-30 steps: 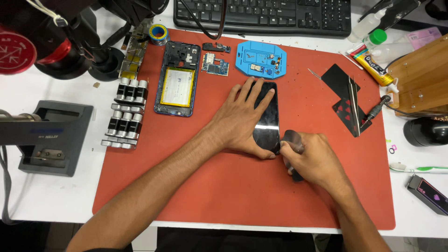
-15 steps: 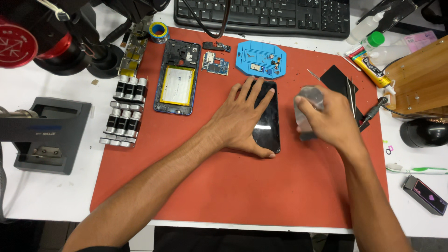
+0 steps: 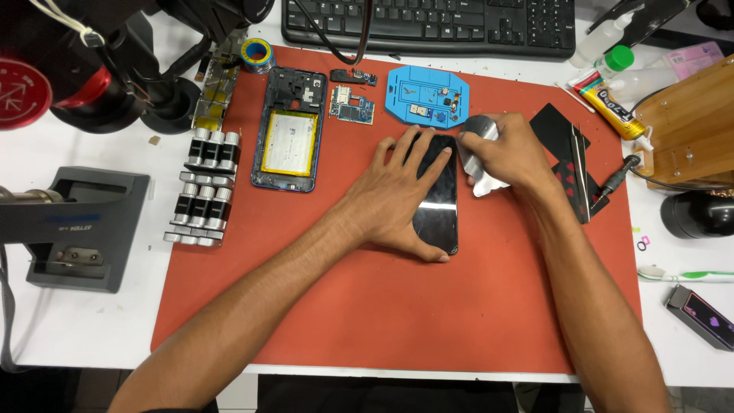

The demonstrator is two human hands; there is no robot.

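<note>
With our left hand (image 3: 394,195) flat on the black phone (image 3: 439,200), our right hand (image 3: 508,153) has lifted the thin metal pry tool (image 3: 480,162) to its upper edge.

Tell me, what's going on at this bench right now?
A person works at a red mat. The left hand lies flat on a black phone screen, pinning it down. The right hand grips a thin metal tool at the screen's upper right edge. An opened phone frame and a blue parts tray lie behind.
</note>
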